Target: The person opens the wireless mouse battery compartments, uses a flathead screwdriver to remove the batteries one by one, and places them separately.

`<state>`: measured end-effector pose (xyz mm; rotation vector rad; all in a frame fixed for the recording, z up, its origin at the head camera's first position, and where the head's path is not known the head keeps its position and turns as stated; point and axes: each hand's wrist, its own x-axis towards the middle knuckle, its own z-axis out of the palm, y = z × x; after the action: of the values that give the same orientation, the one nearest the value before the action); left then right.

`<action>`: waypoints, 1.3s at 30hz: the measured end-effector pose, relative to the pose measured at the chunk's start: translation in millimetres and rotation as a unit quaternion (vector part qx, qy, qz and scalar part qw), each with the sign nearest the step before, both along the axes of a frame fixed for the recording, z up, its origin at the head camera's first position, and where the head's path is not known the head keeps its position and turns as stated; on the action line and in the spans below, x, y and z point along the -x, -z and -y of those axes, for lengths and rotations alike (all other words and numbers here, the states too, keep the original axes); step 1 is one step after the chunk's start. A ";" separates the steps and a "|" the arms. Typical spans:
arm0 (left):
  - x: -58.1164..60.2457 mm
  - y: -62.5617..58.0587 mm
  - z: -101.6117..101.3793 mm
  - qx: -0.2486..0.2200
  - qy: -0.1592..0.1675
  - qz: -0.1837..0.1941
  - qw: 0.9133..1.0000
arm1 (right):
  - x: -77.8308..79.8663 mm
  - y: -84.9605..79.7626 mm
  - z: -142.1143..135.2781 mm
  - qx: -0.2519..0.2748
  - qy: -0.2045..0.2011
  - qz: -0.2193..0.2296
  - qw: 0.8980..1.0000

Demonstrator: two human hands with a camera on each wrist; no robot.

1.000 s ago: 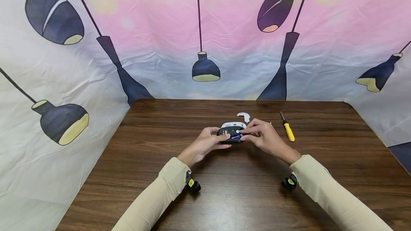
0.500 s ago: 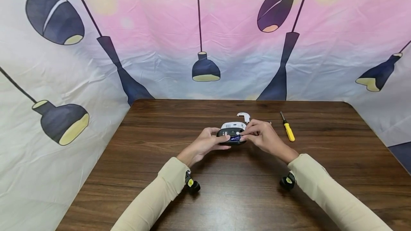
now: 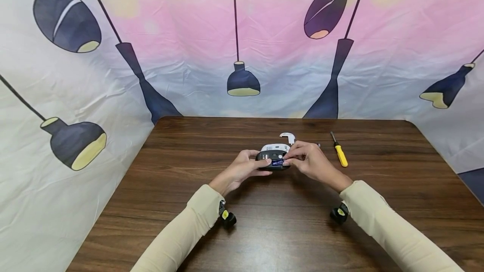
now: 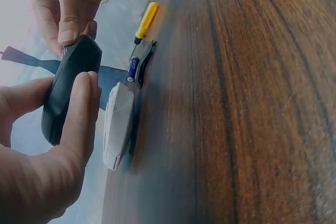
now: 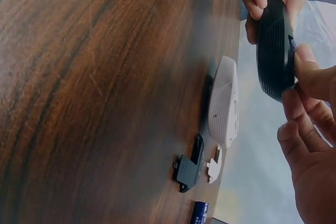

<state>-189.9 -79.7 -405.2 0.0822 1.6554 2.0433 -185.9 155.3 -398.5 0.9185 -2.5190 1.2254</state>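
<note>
A black computer mouse [image 3: 264, 155] is held above the table, its underside turned up toward the head camera. My left hand [image 3: 240, 168] grips its left end, thumb on the underside and fingers beneath. In the mouse's battery compartment sits a blue battery [image 3: 277, 163]. At the right end, my right hand [image 3: 311, 162] pinches the battery with curled fingers and thumb; its far tip is hidden by them. From the right wrist view, the thumb touches the battery at the compartment while other fingers lie by the edge of the mouse.
Behind the hands lies a white mouse [image 3: 273, 147] with a white cover [image 3: 289, 137] near it. A black cover [image 5: 189, 172] and another blue battery [image 5: 200, 213] lie on the wooden table [image 3: 257, 230]. Further right is a yellow-handled screwdriver [image 3: 341, 155].
Compared with one second ago, the battery lies flatter in the compartment and the mouse's underside is tipped slightly differently. My right hand has shifted a little; my left keeps its hold.
</note>
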 end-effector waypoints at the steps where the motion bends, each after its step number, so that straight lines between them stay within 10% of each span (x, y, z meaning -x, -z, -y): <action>1: 0.2 0.3 0.0 0.001 0.000 0.001 1.000 | -0.1 -0.4 0.1 -0.002 0.001 0.002 1.000; 39: -2.2 2.6 2.1 0.009 0.000 0.002 1.000 | -3.0 -7.7 -15.1 -0.022 0.032 0.035 0.999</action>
<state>-187.7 -81.8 -407.7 0.0730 1.6707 2.0270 -182.8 170.4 -390.8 0.8103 -2.6179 1.2090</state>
